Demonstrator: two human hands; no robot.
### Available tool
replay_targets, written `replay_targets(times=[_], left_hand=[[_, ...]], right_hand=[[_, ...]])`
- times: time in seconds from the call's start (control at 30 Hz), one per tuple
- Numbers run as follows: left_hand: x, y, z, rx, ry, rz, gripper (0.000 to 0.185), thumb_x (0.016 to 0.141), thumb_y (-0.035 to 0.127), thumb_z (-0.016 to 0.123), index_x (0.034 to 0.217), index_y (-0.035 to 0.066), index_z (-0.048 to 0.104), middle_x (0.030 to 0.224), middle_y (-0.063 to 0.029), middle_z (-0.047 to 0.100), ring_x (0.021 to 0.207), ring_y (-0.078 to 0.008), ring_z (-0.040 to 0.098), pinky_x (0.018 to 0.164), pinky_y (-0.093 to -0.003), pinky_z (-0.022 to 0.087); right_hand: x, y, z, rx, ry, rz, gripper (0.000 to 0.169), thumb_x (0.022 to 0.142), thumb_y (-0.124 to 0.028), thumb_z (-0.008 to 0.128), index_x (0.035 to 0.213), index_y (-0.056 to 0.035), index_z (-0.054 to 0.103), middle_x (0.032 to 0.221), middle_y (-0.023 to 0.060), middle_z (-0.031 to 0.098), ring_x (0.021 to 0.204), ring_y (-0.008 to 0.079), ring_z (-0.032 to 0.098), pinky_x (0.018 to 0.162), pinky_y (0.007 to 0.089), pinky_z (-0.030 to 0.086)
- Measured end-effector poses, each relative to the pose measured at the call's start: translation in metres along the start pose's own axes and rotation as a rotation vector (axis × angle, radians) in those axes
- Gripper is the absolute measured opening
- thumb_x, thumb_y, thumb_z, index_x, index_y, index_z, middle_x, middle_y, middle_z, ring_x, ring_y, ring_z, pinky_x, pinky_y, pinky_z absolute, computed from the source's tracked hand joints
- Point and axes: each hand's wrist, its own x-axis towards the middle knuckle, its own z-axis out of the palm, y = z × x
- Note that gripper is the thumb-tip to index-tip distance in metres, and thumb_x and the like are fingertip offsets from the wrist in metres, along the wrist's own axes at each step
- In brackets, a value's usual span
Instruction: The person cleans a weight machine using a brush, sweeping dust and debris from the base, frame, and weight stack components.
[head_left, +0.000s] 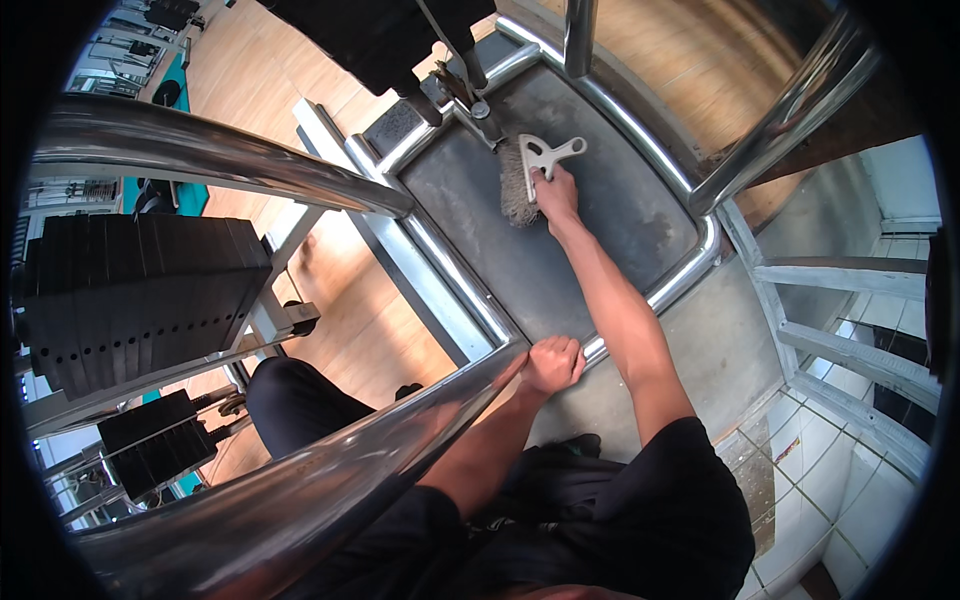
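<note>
My right hand (557, 196) is closed around the white plastic handle of a hand brush (514, 184). The brush's shaggy grey bristles rest on a dark base plate (600, 247), close to a metal bracket with a bolt (481, 111). Dull, lighter smudges mark parts of the plate. A bent chrome tube (637, 289) frames the plate on its sides. At the near corner, my left hand (553, 364) grips this tube, its fingers curled over it.
Thick chrome uprights (225, 150) rise around the plate, one slanting past my left arm (337, 465). A black weight stack (142, 300) stands at left; another dark block (375, 37) hangs above the bracket. On the right are a grey metal frame (840, 277) and white tiles (810, 480).
</note>
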Motion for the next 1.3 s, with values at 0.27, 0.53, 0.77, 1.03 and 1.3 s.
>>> replay_targets(times=[0.27, 0.53, 0.77, 1.03, 1.3], left_hand=[[-0.001, 0.004, 0.0, -0.012, -0.016, -0.016, 0.014, 0.076, 0.013, 0.065, 0.069, 0.004, 0.057, 0.063, -0.011, 0.056, 0.058, -0.0277, 0.06, 0.056, -0.0382, 0.051], [0.0, 0.003, 0.0, -0.001, -0.025, -0.021, 0.014, 0.078, 0.013, 0.065, 0.07, 0.005, 0.057, 0.063, -0.011, 0.056, 0.059, -0.0279, 0.06, 0.057, -0.0387, 0.051], [0.001, 0.002, 0.002, 0.001, -0.03, 0.007, 0.013, 0.077, 0.012, 0.065, 0.07, 0.005, 0.057, 0.063, -0.0109, 0.056, 0.058, -0.0275, 0.06, 0.056, -0.0385, 0.051], [0.002, 0.004, 0.002, 0.008, -0.03, 0.0, 0.013, 0.077, 0.013, 0.065, 0.069, 0.005, 0.057, 0.063, -0.0104, 0.055, 0.059, -0.027, 0.06, 0.056, -0.038, 0.051], [0.0, 0.006, 0.003, 0.014, -0.023, -0.012, 0.013, 0.077, 0.014, 0.065, 0.07, 0.006, 0.058, 0.063, -0.0098, 0.055, 0.058, -0.0267, 0.059, 0.056, -0.0375, 0.051]], right_hand=[[-0.002, -0.008, 0.008, -0.042, 0.08, 0.014, 0.032, 0.093, -0.026, 0.059, 0.117, -0.0053, 0.063, 0.106, 0.0199, 0.069, 0.104, 0.0416, 0.064, 0.088, 0.0478, 0.049], [0.048, -0.084, -0.029, -0.537, -0.353, -0.077, 0.029, 0.078, -0.02, 0.061, 0.099, -0.0021, 0.072, 0.102, 0.023, 0.069, 0.098, 0.0394, 0.067, 0.088, 0.0458, 0.052], [0.042, -0.045, -0.04, -0.492, -0.549, 0.142, 0.031, 0.082, -0.01, 0.061, 0.11, 0.0032, 0.065, 0.091, 0.0191, 0.07, 0.078, 0.0283, 0.072, 0.067, 0.0421, 0.061], [0.017, -0.037, -0.03, -0.513, -0.051, -0.158, 0.036, 0.089, -0.022, 0.062, 0.123, -0.0084, 0.061, 0.108, 0.0203, 0.069, 0.099, 0.0424, 0.065, 0.085, 0.0512, 0.05], [-0.013, -0.025, -0.054, -0.623, 0.248, -0.324, 0.036, 0.088, -0.016, 0.059, 0.124, -0.0127, 0.064, 0.091, 0.0209, 0.07, 0.084, 0.044, 0.068, 0.072, 0.0529, 0.053]])
